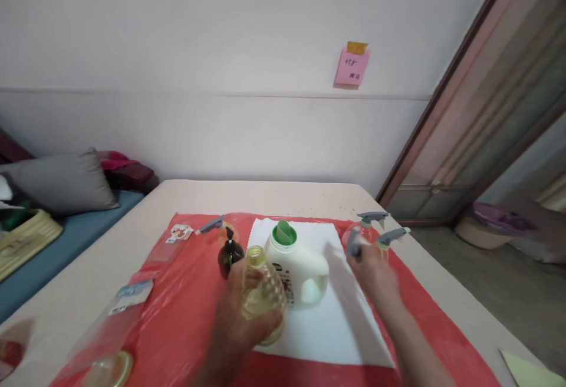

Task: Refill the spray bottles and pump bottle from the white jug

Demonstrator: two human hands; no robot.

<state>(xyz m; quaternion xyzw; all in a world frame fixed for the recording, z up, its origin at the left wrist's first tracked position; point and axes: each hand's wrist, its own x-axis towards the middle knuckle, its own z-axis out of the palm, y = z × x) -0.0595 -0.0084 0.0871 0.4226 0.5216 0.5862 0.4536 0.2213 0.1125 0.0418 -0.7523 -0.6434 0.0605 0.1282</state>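
My left hand is wrapped round a clear yellow plastic bottle with no cap, holding it over the white cloth. Just behind it stands a white jug with a green cap. My right hand reaches toward the right edge of the cloth and grips a grey spray head, smeared by motion. Two spray bottles with grey triggers stand right behind that hand. A small dark pump bottle stands left of the jug.
A red plastic sheet covers the beige table. Another grey spray head, clear packets and a round lid lie on the left. A bed with a grey pillow is far left; a doorway is right.
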